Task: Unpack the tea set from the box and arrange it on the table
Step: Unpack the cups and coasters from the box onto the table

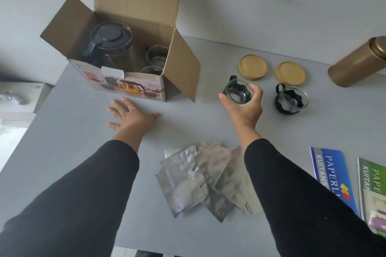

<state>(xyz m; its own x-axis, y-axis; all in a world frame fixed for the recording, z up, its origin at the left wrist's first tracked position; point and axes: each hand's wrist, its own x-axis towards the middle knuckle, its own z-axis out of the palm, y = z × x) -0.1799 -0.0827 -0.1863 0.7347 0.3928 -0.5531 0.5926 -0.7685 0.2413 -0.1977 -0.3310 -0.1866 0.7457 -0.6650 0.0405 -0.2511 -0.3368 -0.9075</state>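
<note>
Grey table (198,123), seen from the head camera. Open cardboard box (125,56) sits near the far left corner, flaps up, printed front face toward the person. Inside it: glass teapot (110,44) with black lid on the left side, two glass cups (157,56) on the right side, one behind the other, the nearer one (151,69) mostly hidden by the box wall.

Left hand (130,118) lies flat on the table just in front of the box, fingers spread and straight, holding nothing.

Right hand (244,104) grasps a glass cup with black handle (238,91), thumb on the cup's left side, fingers curled round its right side, right of the box. Cannot tell whether the cup touches the table or is just above it.

Second glass cup in black holder (291,98) stands on the table just right of the held one, apart from it. Two round wooden coasters (252,67) and (290,73) lie side by side behind the cups, toward the far edge. Gold cylindrical tin (355,64) leans near the far right corner, against the wall.

Pile of silver foil pouches (200,177) lies between the two forearms, toward the near edge. Blue receipt book (332,175) and green receipt book (373,177) lie at the right edge, near side. Both sleeves (83,194) black.
</note>
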